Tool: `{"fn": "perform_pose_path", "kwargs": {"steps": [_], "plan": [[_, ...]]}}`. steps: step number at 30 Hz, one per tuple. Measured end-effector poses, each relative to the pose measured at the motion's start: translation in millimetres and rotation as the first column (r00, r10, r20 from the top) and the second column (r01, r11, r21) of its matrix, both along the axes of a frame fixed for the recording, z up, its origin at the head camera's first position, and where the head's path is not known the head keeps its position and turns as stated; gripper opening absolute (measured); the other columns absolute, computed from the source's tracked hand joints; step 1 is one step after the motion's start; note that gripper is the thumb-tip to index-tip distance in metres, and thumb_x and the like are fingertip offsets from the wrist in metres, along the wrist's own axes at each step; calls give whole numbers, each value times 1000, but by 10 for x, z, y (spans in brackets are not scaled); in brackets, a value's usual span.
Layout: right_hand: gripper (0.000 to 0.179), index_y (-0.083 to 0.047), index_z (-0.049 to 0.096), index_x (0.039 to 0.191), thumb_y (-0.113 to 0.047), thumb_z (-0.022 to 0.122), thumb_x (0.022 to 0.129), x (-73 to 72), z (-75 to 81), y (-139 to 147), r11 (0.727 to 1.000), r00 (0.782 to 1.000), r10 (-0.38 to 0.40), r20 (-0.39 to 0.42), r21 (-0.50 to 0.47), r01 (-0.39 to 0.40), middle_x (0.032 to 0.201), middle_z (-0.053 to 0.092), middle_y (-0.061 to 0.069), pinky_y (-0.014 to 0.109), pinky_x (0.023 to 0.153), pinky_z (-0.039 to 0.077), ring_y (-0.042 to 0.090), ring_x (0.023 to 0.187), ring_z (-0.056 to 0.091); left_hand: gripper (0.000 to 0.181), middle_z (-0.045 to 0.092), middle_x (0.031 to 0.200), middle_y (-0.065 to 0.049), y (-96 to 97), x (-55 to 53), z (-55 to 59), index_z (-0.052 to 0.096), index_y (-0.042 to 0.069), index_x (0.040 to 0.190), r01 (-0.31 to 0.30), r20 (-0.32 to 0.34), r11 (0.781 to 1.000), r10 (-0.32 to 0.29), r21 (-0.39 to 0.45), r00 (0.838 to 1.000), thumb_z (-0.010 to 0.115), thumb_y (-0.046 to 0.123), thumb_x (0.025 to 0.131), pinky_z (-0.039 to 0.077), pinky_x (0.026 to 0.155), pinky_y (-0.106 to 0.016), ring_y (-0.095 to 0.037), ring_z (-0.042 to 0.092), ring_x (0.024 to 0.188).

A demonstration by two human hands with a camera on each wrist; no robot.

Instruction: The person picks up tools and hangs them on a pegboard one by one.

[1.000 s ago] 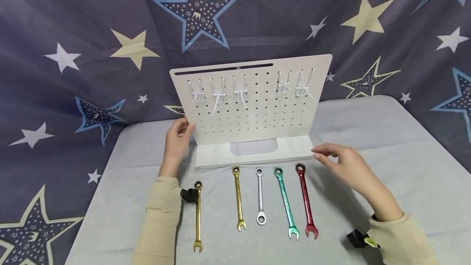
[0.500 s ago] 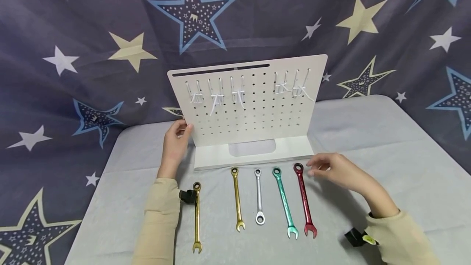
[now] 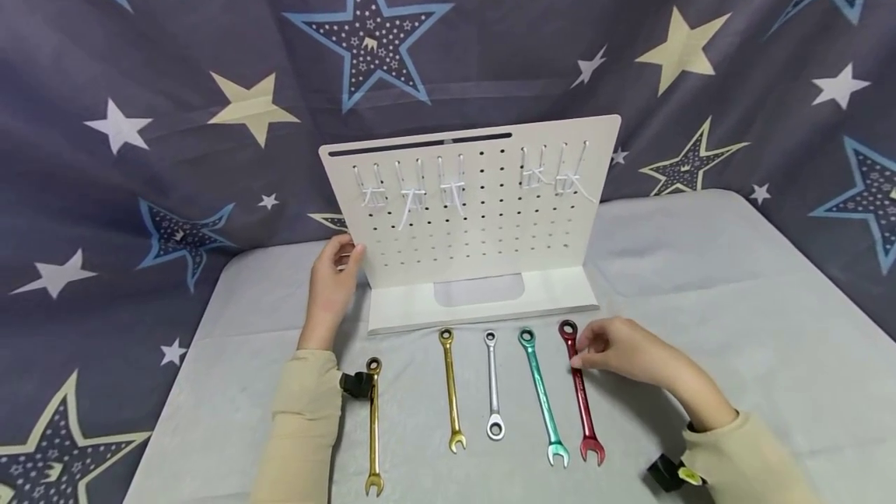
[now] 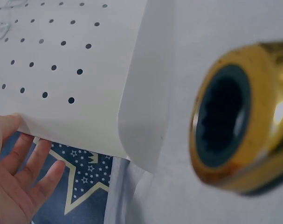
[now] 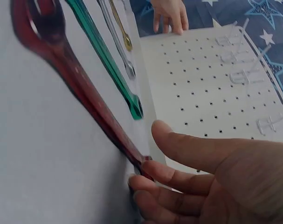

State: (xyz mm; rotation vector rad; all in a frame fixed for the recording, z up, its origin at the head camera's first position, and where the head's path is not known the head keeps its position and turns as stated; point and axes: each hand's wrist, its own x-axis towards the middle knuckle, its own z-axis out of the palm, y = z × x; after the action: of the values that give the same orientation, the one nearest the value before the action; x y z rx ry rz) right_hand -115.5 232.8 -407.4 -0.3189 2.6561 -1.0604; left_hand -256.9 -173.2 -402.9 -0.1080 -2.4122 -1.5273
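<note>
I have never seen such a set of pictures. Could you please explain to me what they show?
There is no machine here: a person works with two bare hands. The wide picture comes from a camera worn on the head; the two smaller ones come from cameras on the wrists. On a pale cloth lie five wrenches: a gold wrench, a second gold wrench, a silver wrench, a green wrench and a red wrench. Behind them stands a white pegboard with hooks. The left hand holds its edge. The right hand is at the red wrench, without a clear grip.
</note>
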Motion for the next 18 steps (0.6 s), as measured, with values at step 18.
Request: {"fn": "perform_pose_path", "kwargs": {"steps": [18], "plan": [[37, -11, 60, 90, -36, 84, 77, 57, -23, -168, 964, 996, -91, -10, 251, 90, 76, 55, -2, 34, 59, 40, 16, 66, 47, 28, 63, 118, -19, 33, 16, 12, 59, 2, 124, -11, 40, 999, 13, -32, 999, 57, 19, 102, 45, 95, -45, -33, 58, 108]]}}
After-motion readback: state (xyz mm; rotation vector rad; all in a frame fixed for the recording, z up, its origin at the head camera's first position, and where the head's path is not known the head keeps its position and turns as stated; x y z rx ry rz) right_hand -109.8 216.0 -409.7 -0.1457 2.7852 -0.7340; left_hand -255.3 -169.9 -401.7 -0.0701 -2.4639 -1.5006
